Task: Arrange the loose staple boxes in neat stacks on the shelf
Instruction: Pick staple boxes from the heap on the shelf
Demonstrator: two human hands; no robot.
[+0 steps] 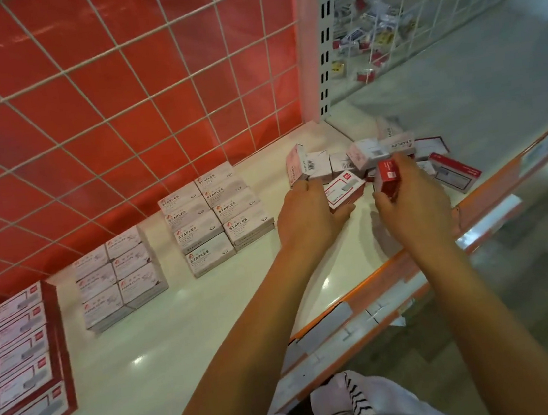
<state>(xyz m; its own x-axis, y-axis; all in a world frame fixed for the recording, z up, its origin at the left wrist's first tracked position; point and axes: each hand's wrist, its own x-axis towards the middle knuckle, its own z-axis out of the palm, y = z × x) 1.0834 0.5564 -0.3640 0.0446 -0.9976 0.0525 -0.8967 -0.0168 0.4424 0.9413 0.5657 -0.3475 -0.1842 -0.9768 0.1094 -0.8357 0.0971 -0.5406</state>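
Shop shelf, seen from above. At the far left of a glossy white shelf (176, 322), flat red-and-white cardboard boxes (22, 359) are laid in tidy rows. Beside them, white paper-clip boxes (119, 278) are stacked in two columns. Next come white boxes printed STAPLES (215, 214), also squared up in two columns, print upward and long sides running along the shelf.

Right of these, the left hand (308, 217) is laid over the near edge of a jumbled pile of loose staple boxes (367, 152). Its thumb is set against a flat red-and-white staple box (344, 190) that lies label up with its long axis angled toward the back right. Whether anything is actually gripped by this hand cannot be told.

A red staple box (389, 176) is held on end just above the pile by the right hand (413, 204), with fingers and thumb curled round it and its long axis near upright, tipped slightly left. The boxes in the pile point every way (some on edge, some flat).

The shelf is backed by a red mesh-faced panel (113, 89) and edged by an orange front rail (497, 180). Beyond the rail is a pale grey floor (491, 77), and a wire bin of small packets (381, 21) is seen at the upper right.
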